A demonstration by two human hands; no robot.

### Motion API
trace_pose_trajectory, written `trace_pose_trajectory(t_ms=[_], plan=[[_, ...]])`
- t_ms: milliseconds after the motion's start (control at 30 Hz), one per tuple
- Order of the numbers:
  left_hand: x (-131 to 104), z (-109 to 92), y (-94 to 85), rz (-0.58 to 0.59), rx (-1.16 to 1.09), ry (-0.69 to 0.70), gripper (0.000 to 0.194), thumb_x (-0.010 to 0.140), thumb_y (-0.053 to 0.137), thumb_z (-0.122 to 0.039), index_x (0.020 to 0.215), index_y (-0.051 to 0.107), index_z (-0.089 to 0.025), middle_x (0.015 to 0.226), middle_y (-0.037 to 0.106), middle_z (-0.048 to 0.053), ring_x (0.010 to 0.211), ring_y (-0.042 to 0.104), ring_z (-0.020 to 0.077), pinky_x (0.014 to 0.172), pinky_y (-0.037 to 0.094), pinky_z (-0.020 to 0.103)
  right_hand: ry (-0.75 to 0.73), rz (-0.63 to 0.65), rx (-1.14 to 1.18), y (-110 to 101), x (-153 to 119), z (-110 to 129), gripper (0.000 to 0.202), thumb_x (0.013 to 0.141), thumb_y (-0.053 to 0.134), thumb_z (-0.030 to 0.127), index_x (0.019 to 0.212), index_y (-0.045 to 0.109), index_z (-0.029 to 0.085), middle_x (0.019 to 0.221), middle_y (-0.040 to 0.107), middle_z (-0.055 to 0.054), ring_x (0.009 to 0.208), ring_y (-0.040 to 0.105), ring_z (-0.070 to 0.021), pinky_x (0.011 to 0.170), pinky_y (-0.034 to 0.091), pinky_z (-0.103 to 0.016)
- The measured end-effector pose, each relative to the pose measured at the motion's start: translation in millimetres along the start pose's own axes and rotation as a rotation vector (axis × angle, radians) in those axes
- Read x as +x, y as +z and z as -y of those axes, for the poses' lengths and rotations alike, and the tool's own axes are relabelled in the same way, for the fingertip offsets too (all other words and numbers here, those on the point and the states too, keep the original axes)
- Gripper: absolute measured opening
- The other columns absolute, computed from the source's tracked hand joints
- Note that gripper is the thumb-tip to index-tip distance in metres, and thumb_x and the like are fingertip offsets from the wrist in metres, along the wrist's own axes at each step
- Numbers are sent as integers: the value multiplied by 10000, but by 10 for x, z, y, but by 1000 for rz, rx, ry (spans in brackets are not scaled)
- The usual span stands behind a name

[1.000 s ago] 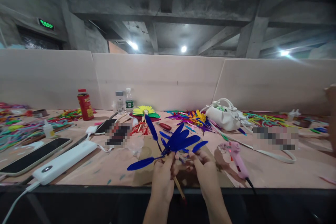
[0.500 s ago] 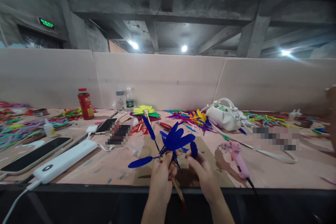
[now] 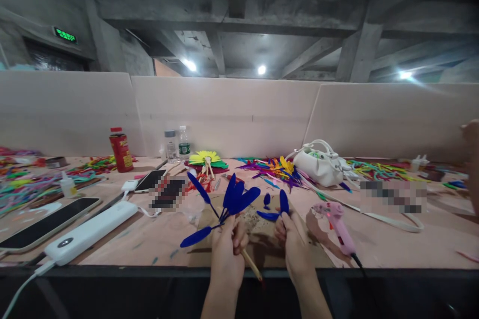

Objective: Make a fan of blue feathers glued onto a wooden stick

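Note:
My left hand (image 3: 230, 239) is closed round a fanned bunch of blue feathers (image 3: 237, 198). Their stems meet at the fingers, and two feathers stick out apart to the left. A wooden stick (image 3: 251, 265) with a reddish end runs from under the same hand towards the table's front edge. My right hand (image 3: 294, 241) pinches a single blue feather (image 3: 284, 202) upright between thumb and fingers. Beside it, loose blue feathers (image 3: 267, 216) lie over a brown board (image 3: 202, 254), though whether one of them touches the right fingers I cannot tell.
To the right lies a pink glue gun (image 3: 340, 227) with its cord over the edge. Behind are a white handbag (image 3: 318, 165), a pile of coloured feathers (image 3: 275, 169) and a yellow paper-like flower (image 3: 205, 158). A white power bank (image 3: 92, 234) and phones (image 3: 52, 222) lie left.
My hands have moved apart. The blue bunch has shifted a little left and tilted, while the right hand's feather has moved slightly right, and loose blue feathers on the board now show.

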State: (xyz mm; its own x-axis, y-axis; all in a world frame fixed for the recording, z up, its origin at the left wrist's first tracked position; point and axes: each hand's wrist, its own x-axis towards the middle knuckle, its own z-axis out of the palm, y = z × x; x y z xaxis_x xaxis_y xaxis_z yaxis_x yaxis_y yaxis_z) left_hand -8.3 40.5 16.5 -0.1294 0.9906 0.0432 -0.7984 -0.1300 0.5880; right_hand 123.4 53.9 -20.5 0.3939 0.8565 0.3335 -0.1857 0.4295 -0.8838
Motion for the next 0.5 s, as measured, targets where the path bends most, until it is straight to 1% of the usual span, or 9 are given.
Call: trace_pose_trajectory(t_ms=[33,67,100,200,267,300,367,433,500], plan=[[1,-7,-1,14,-9,-20,373,503,950,-177,646,612,-114,598,593,-45,399,246,-31,349,178,109,3,-10,42,4,-9,13,334,869,633,583,837,559,260,524,385,106,434,351,-121,433,299,-234],[0,-12,-1,23,-13,-38,334,514,934,-163,654,637,-102,614,616,-25,406,259,-27,354,195,113,10,-19,82,8,-21,28,333,863,644,576,825,556,257,528,379,106,443,352,-118,438,306,-231],[-2,-15,-1,29,-13,-50,302,525,916,-162,648,648,-99,616,624,-11,414,282,-17,359,219,119,17,-26,117,9,-36,45,330,851,669,563,815,565,251,540,408,97,468,391,-121,461,345,-232],[-10,-11,-2,49,-25,-79,254,546,884,-185,660,670,-110,629,632,9,465,391,30,399,319,149,22,-54,189,-6,-70,78,318,791,770,517,820,645,227,685,621,26,668,584,-159,651,504,-266],[-16,-1,-7,81,-17,-93,288,564,907,-214,747,708,-113,661,651,14,506,443,53,439,366,165,28,-94,228,-32,-78,80,331,733,838,493,852,697,217,831,714,-11,820,651,-185,780,537,-285],[-20,6,-11,105,-2,-102,318,586,923,-236,803,724,-117,674,659,12,517,454,58,457,379,170,34,-114,248,-47,-79,78,346,705,865,483,865,711,217,879,735,-17,849,663,-188,793,541,-283],[-29,21,-18,161,50,-123,370,637,940,-304,886,738,-120,691,681,15,512,447,55,476,382,173,52,-130,285,-79,-80,74,363,673,898,467,876,727,219,884,745,-14,790,667,-171,737,548,-267],[-40,40,-25,209,115,-150,400,659,945,-351,903,736,-113,720,711,35,496,428,44,479,367,170,68,-105,309,-106,-84,80,348,668,915,445,855,738,211,795,726,-3,674,636,-143,648,535,-247],[-48,66,-34,238,181,-155,418,651,957,-356,898,728,-108,764,743,61,486,414,33,479,354,167,78,-53,322,-120,-95,97,317,678,920,421,813,744,195,704,693,1,617,613,-135,603,524,-241]])
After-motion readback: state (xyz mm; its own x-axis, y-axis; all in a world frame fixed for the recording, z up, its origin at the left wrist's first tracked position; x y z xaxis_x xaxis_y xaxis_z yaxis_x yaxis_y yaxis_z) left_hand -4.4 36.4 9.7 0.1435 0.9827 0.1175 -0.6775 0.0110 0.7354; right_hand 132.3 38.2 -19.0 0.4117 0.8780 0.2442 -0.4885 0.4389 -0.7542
